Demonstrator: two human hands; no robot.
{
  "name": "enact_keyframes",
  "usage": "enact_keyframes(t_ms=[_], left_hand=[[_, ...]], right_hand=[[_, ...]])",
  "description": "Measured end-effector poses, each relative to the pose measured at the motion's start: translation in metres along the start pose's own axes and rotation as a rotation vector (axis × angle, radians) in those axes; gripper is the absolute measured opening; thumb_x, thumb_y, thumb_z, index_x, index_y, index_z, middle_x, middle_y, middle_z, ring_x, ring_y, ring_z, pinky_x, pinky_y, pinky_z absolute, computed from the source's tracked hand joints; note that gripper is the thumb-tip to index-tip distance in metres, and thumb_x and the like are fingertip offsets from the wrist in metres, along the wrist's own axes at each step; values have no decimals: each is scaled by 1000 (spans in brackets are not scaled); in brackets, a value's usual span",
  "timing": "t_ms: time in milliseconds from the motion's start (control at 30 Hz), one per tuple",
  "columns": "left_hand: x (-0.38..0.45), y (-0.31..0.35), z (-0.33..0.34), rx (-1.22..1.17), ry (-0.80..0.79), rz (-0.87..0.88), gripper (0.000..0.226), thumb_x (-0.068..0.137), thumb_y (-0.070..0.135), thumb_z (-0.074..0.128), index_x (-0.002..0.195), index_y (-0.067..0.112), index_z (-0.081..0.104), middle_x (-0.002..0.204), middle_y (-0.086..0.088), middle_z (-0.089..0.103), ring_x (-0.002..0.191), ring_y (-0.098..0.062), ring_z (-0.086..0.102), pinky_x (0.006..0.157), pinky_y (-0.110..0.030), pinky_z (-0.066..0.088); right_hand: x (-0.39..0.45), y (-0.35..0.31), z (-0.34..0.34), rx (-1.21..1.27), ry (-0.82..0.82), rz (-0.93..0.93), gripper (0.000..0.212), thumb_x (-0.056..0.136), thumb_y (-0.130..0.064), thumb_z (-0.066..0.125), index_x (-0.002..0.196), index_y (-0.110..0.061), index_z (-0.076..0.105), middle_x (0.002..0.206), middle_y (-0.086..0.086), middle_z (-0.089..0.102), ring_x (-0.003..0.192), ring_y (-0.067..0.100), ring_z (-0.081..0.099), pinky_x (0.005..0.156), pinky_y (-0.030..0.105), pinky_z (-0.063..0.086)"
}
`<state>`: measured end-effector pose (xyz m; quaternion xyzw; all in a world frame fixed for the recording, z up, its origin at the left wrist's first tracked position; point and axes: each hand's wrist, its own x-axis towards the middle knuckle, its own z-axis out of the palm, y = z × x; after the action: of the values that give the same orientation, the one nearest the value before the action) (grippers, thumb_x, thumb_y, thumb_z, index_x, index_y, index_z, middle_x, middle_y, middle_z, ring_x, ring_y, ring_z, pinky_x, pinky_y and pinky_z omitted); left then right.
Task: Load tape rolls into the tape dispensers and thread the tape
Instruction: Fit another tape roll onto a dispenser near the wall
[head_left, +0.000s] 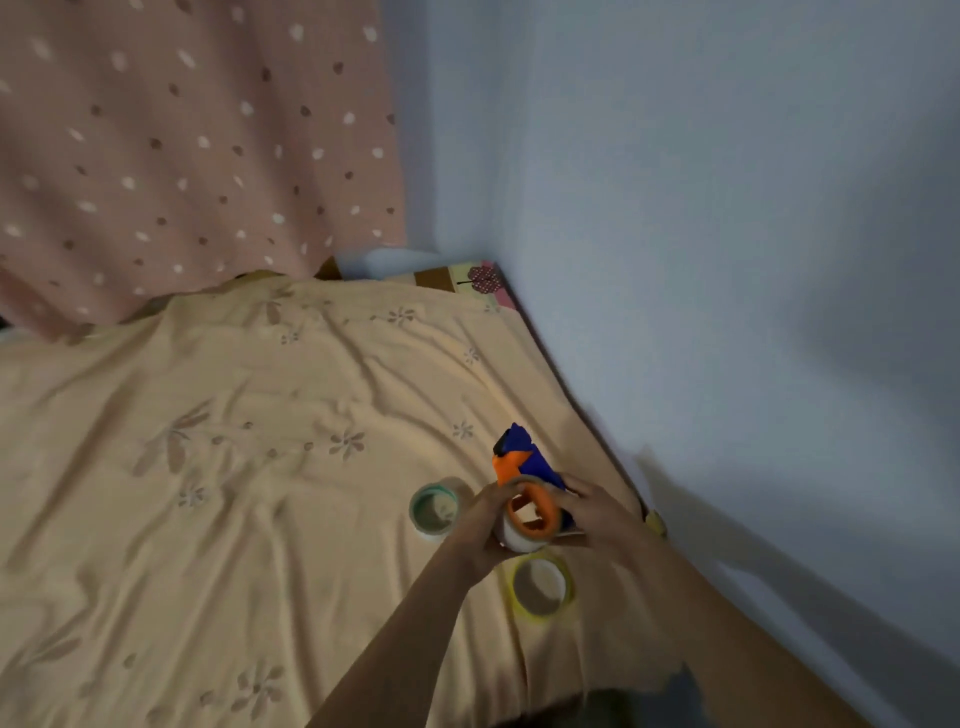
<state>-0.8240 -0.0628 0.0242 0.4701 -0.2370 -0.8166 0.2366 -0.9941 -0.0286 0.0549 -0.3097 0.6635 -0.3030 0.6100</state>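
A blue and orange tape dispenser (519, 460) is held up over the bed, its orange hub (532, 512) facing me. A clear tape roll (517, 538) sits around that hub. My left hand (480, 525) grips the roll from the left. My right hand (597, 514) holds the dispenser from the right. A green-edged tape roll (435, 510) lies flat on the sheet just left of my hands. A yellow-edged tape roll (543, 584) lies flat just below them. The picture is blurred, so the tape's loose end cannot be made out.
The bed is covered by a peach sheet with a flower print (234, 467). A pale wall (727, 260) runs along the bed's right edge. A pink spotted curtain (182, 145) hangs at the far side. A patterned mattress corner (478, 280) shows at the back.
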Motion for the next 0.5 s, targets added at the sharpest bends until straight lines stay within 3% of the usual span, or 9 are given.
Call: enact_keyframes(t_ms=[67,133,200,233,333,400,433,500], left_hand=[[-3,7,-6,5,57,7,50,92,31,69,137,10,61,137,-19,65,112,-32,68,97,-54,55],[-3,6,-14,-43,104,6,53,89,33,72,135,8,62,129,-20,69,110,-33,68,96,-55,54],[-6,8,-16,-93,118,18,48,90,34,72,129,8,64,119,-18,72,109,-35,68,95,-58,54],[-6,8,-18,-113,114,21,48,89,34,73,128,8,64,120,-18,72,111,-37,67,95,-60,53],[-7,7,-26,-170,117,15,66,73,33,82,131,8,63,125,-21,69,117,-39,65,89,-57,57],[-7,5,-29,-210,108,32,55,76,32,78,125,10,66,119,-18,71,113,-35,66,85,-54,58],[-7,5,-31,-219,104,42,46,84,31,73,123,10,66,116,-17,71,110,-33,67,84,-52,59],[-6,5,-35,-230,103,67,36,93,30,63,122,8,65,112,-16,70,105,-32,67,86,-51,57]], right_hand=[[17,-2,-2,-16,-37,24,31,97,-36,58,123,-20,63,116,9,71,105,29,69,88,50,58],[27,-8,-3,-16,-41,46,33,99,-35,55,127,-18,60,119,10,68,98,25,68,80,44,62],[30,-18,-2,-54,-70,63,30,102,-32,50,127,-18,56,111,12,67,85,22,65,72,36,61],[33,-22,-3,-108,-84,72,27,102,-33,48,125,-19,56,106,11,67,83,22,64,76,38,60],[42,-29,3,-284,-72,52,31,103,-34,46,124,-16,58,94,11,67,81,23,62,76,39,56],[50,-30,11,-360,-40,27,37,103,-35,44,129,-12,58,91,17,66,79,27,59,71,38,51],[53,-31,16,-429,-37,1,39,103,-37,44,133,-14,56,98,19,66,85,28,60,74,38,49],[60,-32,25,-653,25,-111,54,97,-47,49,145,-23,44,134,18,57,118,32,56,97,42,45]])
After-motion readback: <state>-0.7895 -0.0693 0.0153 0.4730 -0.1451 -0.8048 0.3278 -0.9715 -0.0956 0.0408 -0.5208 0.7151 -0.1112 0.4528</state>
